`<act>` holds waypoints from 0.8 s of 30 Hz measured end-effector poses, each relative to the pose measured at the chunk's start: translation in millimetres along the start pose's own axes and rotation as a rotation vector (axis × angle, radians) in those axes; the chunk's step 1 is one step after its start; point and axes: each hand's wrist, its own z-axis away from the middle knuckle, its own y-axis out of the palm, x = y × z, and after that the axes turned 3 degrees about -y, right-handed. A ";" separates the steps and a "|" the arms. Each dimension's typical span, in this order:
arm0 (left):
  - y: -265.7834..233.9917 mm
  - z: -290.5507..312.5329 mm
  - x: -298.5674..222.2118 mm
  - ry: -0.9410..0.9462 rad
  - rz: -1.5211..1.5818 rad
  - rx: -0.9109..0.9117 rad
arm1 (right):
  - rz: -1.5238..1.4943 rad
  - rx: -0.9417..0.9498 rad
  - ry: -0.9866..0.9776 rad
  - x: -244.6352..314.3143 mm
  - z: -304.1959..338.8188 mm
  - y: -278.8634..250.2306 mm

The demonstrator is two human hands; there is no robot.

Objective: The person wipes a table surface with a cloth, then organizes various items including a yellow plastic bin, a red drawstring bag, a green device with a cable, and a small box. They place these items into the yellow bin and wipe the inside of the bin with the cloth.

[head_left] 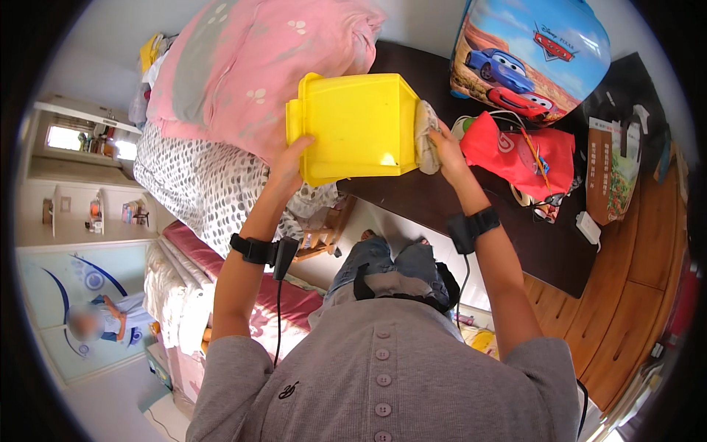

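A yellow plastic bin (357,125) is held up in front of me, over the near left part of the dark tabletop (412,202). My left hand (293,158) grips its left rim, the thumb lying on the yellow surface and the other fingers hidden behind. At the opposite end, my right hand (448,151) presses a pale, crumpled cloth (426,136) against the bin's right side. Just right of that hand lies a red drawstring bag (508,151) on the table.
A colourful hard-shell suitcase (526,62) with cartoon cars stands at the back right. Pink bedding (258,66) is piled at the left above a spotted sheet (199,173). A brown and green paper bag (613,173) and a white adapter (588,227) sit at the right.
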 end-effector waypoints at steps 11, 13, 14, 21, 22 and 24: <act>18.3 0.0 -8.8 0.085 -0.068 -0.006 | 0.553 0.538 -0.724 115.6 70.4 68.7; 18.5 -3.1 -10.1 0.047 -0.076 0.004 | 0.877 0.655 -0.926 105.2 85.9 75.6; 18.1 -4.6 -9.3 0.069 -0.112 0.012 | 0.918 0.673 -0.955 100.9 92.7 75.9; 25.2 -3.1 -5.2 0.063 -0.120 0.071 | 0.986 0.368 -1.007 116.9 89.3 95.2; 27.5 -4.8 -4.2 0.050 -0.107 0.077 | 1.115 0.436 -1.011 112.1 87.3 101.7; 31.2 -6.8 -2.5 0.080 -0.133 0.081 | 1.423 0.542 -0.988 92.3 85.9 111.5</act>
